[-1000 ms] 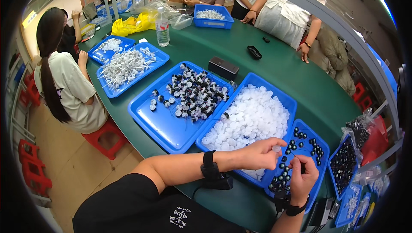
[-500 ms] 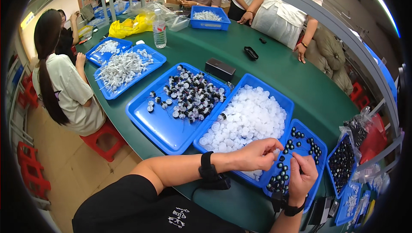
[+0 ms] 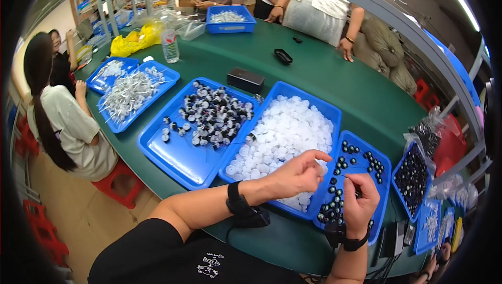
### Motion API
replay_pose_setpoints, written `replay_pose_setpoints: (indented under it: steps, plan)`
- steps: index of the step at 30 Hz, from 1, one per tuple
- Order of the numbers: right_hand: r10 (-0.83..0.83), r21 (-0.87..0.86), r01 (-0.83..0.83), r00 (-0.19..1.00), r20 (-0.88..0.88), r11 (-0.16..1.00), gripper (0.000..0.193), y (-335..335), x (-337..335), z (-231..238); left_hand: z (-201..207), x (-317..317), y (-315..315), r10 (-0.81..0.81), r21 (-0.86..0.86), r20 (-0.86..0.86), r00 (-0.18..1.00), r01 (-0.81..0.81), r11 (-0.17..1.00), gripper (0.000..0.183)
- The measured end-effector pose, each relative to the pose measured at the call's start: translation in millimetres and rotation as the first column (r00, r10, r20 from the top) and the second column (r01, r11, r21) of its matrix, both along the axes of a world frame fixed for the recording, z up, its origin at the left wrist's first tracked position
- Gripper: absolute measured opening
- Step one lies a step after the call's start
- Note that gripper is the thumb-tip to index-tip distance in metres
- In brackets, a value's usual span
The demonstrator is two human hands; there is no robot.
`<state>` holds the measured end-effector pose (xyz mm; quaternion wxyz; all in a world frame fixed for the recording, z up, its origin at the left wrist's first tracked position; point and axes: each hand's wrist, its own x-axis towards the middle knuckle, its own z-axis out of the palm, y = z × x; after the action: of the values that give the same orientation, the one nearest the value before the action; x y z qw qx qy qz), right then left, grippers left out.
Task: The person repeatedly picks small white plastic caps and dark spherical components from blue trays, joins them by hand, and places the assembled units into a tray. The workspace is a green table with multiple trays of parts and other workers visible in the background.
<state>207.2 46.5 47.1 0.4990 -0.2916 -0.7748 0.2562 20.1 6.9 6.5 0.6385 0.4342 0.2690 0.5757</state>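
My left hand (image 3: pixel 300 173) is closed in a pinch above the right edge of a blue tray (image 3: pixel 338 111) heaped with white translucent plastic caps (image 3: pixel 287 132). A small white translucent cap (image 3: pixel 323 168) shows at its fingertips. Just to the right, my right hand (image 3: pixel 362 197) pinches what looks like a thin dark wire (image 3: pixel 340 175), its fingertips apart from the left ones. Beneath it, another blue tray (image 3: pixel 384 195) holds small round black parts (image 3: pixel 334 200) with shiny faces and thin wires.
Left of the caps, a blue tray (image 3: pixel 180 171) holds black-and-clear assembled pieces (image 3: pixel 214 114). Further left is a tray of white stick-like parts (image 3: pixel 130 95). A black box (image 3: pixel 246 79), a bottle (image 3: pixel 170 47) and a metal rail (image 3: pixel 387 17) stand beyond. Co-workers are around the table.
The view has turned slightly to the right, so the trays sit further left. Both hands are raised a little, still pinching. Another person's hands now show at the lower right.
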Motion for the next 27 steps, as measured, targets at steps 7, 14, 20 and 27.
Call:
replay_pose_setpoints:
  steps: [7, 14, 20, 27]
  plan:
    - [0.027, 0.058, -0.027, 1.000, 0.002, 0.998, 0.012, 7.7, -4.1, -1.4, 11.4, -9.2, -3.3, -0.035, -0.213, 0.135, 0.990, 0.064, 0.975, 0.050]
    - [-0.028, 0.082, 0.024, 0.998, 0.050, 0.996, 0.011, 4.6, -4.2, -3.4, 15.4, -1.0, -2.7, -0.065, -0.233, 0.014, 0.998, 0.066, 0.970, 0.039]
    - [-0.071, 0.279, 0.042, 0.993, 0.094, 0.959, 0.013, 8.9, -5.4, -7.8, 11.0, 2.3, -5.7, -0.039, -0.138, -0.046, 0.998, 0.033, 0.990, 0.029]
    - [-0.114, 0.381, 0.037, 0.977, 0.181, 0.924, 0.012, 6.4, -6.1, -3.2, 9.4, 1.5, -4.9, -0.007, -0.145, -0.098, 0.995, -0.008, 0.989, 0.029]
